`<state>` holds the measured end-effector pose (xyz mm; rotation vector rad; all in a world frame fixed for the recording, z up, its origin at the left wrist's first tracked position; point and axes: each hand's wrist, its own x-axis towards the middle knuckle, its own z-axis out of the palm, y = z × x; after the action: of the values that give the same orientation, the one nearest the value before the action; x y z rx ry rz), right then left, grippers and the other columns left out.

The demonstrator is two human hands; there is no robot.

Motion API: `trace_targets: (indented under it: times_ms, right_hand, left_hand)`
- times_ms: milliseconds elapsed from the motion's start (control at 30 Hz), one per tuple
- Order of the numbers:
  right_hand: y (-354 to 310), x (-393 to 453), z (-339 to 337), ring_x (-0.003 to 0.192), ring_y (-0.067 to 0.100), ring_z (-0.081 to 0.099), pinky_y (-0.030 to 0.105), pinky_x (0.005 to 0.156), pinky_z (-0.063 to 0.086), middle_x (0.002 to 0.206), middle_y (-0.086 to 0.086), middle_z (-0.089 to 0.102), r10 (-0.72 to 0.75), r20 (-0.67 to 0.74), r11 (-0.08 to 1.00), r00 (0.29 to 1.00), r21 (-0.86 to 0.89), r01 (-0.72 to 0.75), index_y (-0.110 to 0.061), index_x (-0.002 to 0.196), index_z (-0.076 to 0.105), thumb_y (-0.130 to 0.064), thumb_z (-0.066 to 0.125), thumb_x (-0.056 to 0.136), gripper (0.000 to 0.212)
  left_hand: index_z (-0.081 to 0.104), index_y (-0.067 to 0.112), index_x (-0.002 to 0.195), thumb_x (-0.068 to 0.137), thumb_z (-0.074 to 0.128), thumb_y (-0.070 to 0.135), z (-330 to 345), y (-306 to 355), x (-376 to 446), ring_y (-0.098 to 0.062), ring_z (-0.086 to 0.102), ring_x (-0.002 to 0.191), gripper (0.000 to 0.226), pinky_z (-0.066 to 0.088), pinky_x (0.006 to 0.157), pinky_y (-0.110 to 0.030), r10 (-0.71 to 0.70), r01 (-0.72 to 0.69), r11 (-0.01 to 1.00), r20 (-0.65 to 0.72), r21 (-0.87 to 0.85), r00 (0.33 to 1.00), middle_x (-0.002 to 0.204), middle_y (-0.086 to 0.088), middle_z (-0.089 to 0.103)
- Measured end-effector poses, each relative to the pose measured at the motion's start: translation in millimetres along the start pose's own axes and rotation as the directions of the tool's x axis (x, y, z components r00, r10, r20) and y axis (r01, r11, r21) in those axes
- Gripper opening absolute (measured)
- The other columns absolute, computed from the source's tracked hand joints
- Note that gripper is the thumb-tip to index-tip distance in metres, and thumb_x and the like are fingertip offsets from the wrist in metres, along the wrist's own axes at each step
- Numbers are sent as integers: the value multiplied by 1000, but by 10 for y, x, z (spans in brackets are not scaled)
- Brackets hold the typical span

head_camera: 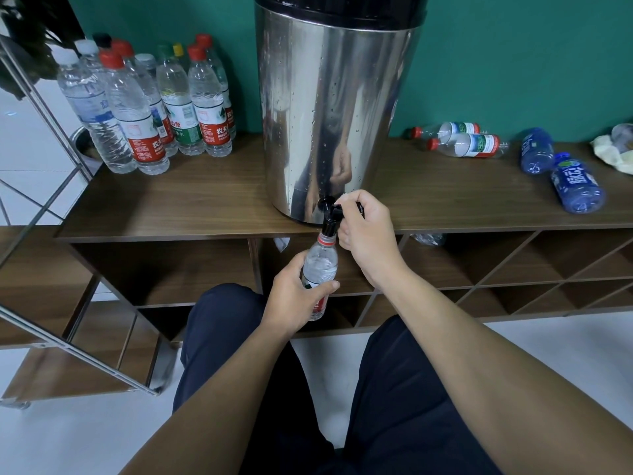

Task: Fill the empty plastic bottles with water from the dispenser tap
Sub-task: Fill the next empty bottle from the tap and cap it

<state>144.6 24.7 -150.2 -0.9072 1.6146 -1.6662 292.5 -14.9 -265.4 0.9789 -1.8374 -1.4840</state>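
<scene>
A steel water dispenser (329, 108) stands on the wooden shelf top (171, 200). Its black tap (330, 214) juts over the front edge. My right hand (366, 231) grips the tap lever. My left hand (294, 296) holds a clear plastic bottle (320, 265) with a red-and-white label, upright, its open neck right under the spout. Water shows inside the bottle. Two red-capped bottles (462, 138) and two blue bottles (558, 169) lie on their sides to the dispenser's right.
Several capped bottles (147, 108) with water stand grouped at the left back of the shelf top against the green wall. A crumpled bag (613, 145) lies at the far right. Open cubbies sit below; a metal frame (68, 337) stands at left.
</scene>
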Motion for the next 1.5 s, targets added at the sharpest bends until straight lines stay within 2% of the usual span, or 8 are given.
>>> trace_targets:
  times_ms: [467, 800, 1233, 1400, 1500]
  right_hand:
    - [-17, 0, -5, 52, 14, 32, 32, 51, 30, 56, -4, 39, -3, 6, 1000, 1000, -18, 3, -13, 101, 66, -19, 54, 114, 19]
    - [-17, -4, -21, 52, 13, 41, 33, 52, 35, 56, -5, 48, -28, -7, 994, 1000, -102, 28, -14, 106, 69, -22, 53, 114, 19]
    - [11, 15, -21, 52, 9, 48, 34, 54, 39, 57, -12, 53, -46, -27, 984, 999, -173, 41, -20, 104, 71, -26, 54, 112, 20]
    - [5, 37, -28, 57, 13, 54, 41, 62, 45, 60, -11, 57, -76, -18, 966, 997, -247, 70, -23, 102, 71, -32, 54, 110, 21]
    - [-64, 65, -39, 69, 16, 64, 47, 68, 54, 72, -9, 66, -169, -29, 908, 985, -392, 145, -25, 96, 71, -33, 56, 108, 20]
  left_hand:
    - [64, 37, 147, 89, 96, 31, 19, -46, 30, -4, 71, 124, 66, 59, 113, -45, 8, -8, 1000, 11, -29, 1000, 130, 19, 77]
    - [63, 38, 148, 90, 95, 32, 25, -17, 13, 1, 69, 125, 67, 59, 112, -42, -4, 5, 1000, 8, -27, 1000, 132, 23, 75]
    - [63, 41, 148, 90, 95, 35, 31, -24, 26, -3, 69, 127, 67, 59, 113, -46, 5, -5, 1000, 5, -17, 1000, 134, 22, 75]
    - [64, 41, 146, 89, 95, 35, 23, -37, 29, -6, 70, 127, 66, 59, 113, -48, 5, -5, 1000, 9, -25, 1000, 133, 20, 75]
    - [65, 40, 144, 89, 96, 32, 28, -35, 35, -7, 71, 126, 64, 58, 113, -48, 14, -14, 999, 9, -37, 1000, 132, 18, 76]
